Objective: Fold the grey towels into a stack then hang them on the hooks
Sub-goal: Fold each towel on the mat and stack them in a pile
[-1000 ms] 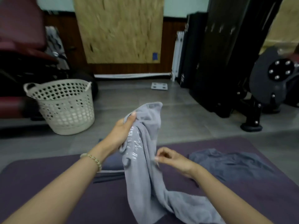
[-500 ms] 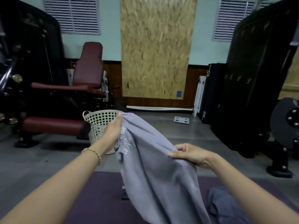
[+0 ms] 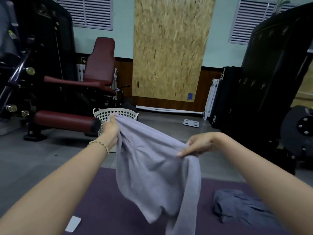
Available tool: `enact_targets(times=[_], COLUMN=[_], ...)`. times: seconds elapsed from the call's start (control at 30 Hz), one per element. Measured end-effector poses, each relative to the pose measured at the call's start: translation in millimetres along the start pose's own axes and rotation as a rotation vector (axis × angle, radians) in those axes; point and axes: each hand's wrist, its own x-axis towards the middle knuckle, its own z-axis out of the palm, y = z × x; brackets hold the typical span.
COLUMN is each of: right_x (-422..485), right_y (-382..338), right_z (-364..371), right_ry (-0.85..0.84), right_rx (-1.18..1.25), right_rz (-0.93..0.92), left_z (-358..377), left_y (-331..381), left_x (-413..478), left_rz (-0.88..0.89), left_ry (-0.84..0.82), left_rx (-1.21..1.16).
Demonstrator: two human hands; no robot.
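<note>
Left fingers (image 3: 113, 118) are curled tight over one top corner of the pale lilac-grey terry towel (image 3: 152, 167), the cloth bunched in the grip. That left hand (image 3: 111, 128) is the higher one, with one gold bead bracelet (image 3: 100, 144) on its wrist. Right fingers (image 3: 183, 152) pinch the top edge further along, and the right hand (image 3: 200, 144) sits lower, so the edge between the two grips slopes down to the right with a slight sag.

Two hands, one towel in the air. It hangs below both sets of fingers over the flat purple mat (image 3: 101, 192), with one tail running out of the bottom of the view.

Second towel now: a darker blue-grey towel (image 3: 237, 206), crumpled on the mat below and to the right of the right fingers, clear of the hanging one. That makes two grey towels.

Below the left fingers, near the bottom edge, one small white card (image 3: 73, 223) lies on the mat.

Just behind the left fingers is one white perforated plastic basket (image 3: 108, 114), partly hidden by hand and cloth. Beyond the mat's far edge, bare grey floor (image 3: 42, 158) gives open room on both sides.

Further out between the two grips there's one flat white scale (image 3: 190, 123) on the floor. One maroon padded gym bench (image 3: 100, 65) stands beyond the left fingers. Far right of the right fingers rises a tall black panel (image 3: 274, 68) carrying a row of small hooks (image 3: 252, 83), too dim to count.
</note>
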Motion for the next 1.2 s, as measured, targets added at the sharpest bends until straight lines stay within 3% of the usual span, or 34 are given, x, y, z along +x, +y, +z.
enact_targets(times=[0.1, 0.2, 0.23, 0.3, 0.4, 0.5, 0.57, 0.73, 0.83, 1.03, 1.2], right_x=[12.0, 24.3, 25.6, 24.1, 20.7, 17.8, 15.7, 21.8, 19.9, 6.4, 3.8], right_y=[15.5, 16.6, 10.5, -2.4, -10.6, -0.7, 9.2, 39.3, 70.6, 126.2, 150.9], right_z=[7.6, 12.4, 15.4, 21.2, 22.3, 21.4, 26.9, 63.6, 72.2, 46.1, 27.1], right_ry=[0.093, 0.137, 0.117, 0.063, 0.059, 0.072, 0.044, 0.035, 0.011, 0.056, 0.206], right_rx=[0.377, 0.562, 0.570, 0.545, 0.530, 0.572, 0.535, 0.194, 0.101, 0.158, 0.517], right_rz=[-0.228, -0.380, -0.419, -0.467, -0.477, -0.442, -0.401, -0.202, -0.083, 0.044, -0.035], left_z=[-5.1, 8.7, 17.0, 32.5, 45.3, 48.2, 49.7, 54.3, 35.7, 8.7, -5.0], left_y=[-4.6, -6.4, -4.8, 0.2, -1.6, -5.4, -5.9, 3.5, 6.8, -8.1, -36.1], left_x=[2.5, -22.9, -39.0, -74.5, -93.6, -92.1, -90.4, -73.8, -48.2, -11.9, 23.2], left_rz=[-0.060, 0.221, 0.344, 0.386, 0.275, 0.245, 0.227, 0.082, 0.062, 0.048, -0.075], left_ry=[-0.160, -0.336, -0.476, -0.778, -0.904, -0.877, -0.850, -0.528, -0.385, -0.184, -0.178], left_rx=[0.193, 0.529, 0.535, 0.468, 0.417, 0.353, 0.185, -0.188, -0.205, -0.167, -0.100])
